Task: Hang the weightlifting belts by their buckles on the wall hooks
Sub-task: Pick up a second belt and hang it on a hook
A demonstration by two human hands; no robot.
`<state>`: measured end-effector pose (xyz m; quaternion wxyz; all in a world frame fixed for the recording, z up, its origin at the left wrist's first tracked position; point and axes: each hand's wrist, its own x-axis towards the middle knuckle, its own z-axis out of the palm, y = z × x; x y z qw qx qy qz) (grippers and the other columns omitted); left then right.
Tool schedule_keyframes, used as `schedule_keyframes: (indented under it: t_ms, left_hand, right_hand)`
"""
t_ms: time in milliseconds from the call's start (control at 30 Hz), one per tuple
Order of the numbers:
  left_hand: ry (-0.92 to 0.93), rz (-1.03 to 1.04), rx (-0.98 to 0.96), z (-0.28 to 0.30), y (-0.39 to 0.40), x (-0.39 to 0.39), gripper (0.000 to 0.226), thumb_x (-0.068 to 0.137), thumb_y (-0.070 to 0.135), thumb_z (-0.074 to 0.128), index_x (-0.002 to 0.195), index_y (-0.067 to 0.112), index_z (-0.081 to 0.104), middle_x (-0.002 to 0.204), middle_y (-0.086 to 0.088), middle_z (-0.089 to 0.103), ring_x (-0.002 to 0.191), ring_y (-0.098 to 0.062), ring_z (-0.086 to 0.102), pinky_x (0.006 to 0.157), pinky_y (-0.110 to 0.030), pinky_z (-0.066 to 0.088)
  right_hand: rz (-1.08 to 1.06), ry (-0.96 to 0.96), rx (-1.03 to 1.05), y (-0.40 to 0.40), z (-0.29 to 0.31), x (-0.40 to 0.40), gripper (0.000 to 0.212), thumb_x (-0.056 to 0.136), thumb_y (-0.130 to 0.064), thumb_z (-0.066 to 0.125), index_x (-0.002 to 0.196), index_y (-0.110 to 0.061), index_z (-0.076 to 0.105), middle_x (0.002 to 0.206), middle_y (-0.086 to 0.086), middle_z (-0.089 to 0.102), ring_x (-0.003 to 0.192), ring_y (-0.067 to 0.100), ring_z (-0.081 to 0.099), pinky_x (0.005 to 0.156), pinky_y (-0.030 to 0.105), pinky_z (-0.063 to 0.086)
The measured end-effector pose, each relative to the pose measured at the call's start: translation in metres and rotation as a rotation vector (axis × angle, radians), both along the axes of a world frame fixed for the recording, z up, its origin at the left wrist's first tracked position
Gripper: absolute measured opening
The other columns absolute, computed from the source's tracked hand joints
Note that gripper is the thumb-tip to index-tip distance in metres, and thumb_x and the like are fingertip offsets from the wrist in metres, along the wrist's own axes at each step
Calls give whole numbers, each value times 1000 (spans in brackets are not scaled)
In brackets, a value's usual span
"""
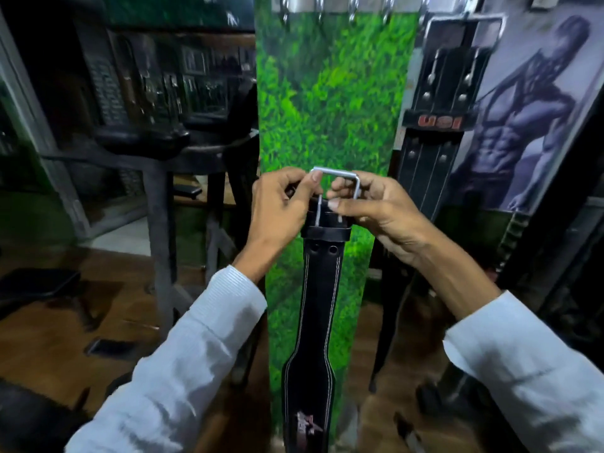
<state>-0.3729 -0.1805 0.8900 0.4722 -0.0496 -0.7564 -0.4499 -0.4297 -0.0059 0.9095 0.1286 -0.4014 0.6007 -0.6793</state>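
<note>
A black leather weightlifting belt (318, 308) with white stitching hangs straight down in front of the green grass-print panel (330, 103). Its silver buckle (336, 174) is at the top, between my hands. My left hand (282, 207) pinches the buckle's left side and my right hand (376, 207) pinches its right side. A row of metal hooks (320, 11) runs along the panel's top edge, well above the buckle. A second black belt (434, 125), marked USI, hangs by its buckle from a hook at the upper right.
A dark gym machine with padded rests (143, 135) stands to the left. A bodybuilder poster (529, 125) covers the wall at the right. A padded bench (39, 282) sits low on the left over a wooden floor (49, 338).
</note>
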Motion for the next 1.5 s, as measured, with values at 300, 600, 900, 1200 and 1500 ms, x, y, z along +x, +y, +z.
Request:
schedule_keyframes:
  t_ms: [300,600,900,1200,1500]
  left_hand:
    - [189,86,-27,120,40,-111,33,97,34,65,71,18,77,60,1,70,52,-3,52,50,-23,37]
    - [230,300,-56,222,59,-196,48,83,39,76,47,11,61,42,4,54,48,-19,53,58,-30,44]
    - [149,379,-158,219,62,-222,39,83,30,80,54,9,67,44,1,55,42,-12,51,49,-23,45]
    - [138,243,-15,164,50,-186,22,78,34,70,85,15,80,73,6,77,65,-10,74,69,-37,64]
    - [-160,8,107,11,41,-105,6,78,25,70,83,24,74,74,2,72,56,-21,74,56,-50,63]
  right_hand:
    - [-602,367,-300,22,79,-103,19,88,-8,79,102,-12,66,82,3,73,67,3,68,61,17,52]
    - [-916,518,-344,31,168,-176,7,82,-19,82,84,-15,78,70,-4,74,58,2,65,56,17,50]
    - [-978,510,-248,27,165,-206,9,82,-15,82,76,-22,79,68,-9,72,70,13,75,79,30,61]
    - [-1068,868,-135,35,120,-160,9,84,-21,68,88,-21,76,94,-4,71,83,11,67,77,25,57]
    - [-796,559,140,28,-8,-89,7,82,-19,77,87,-18,80,80,-10,76,68,-6,66,67,8,48]
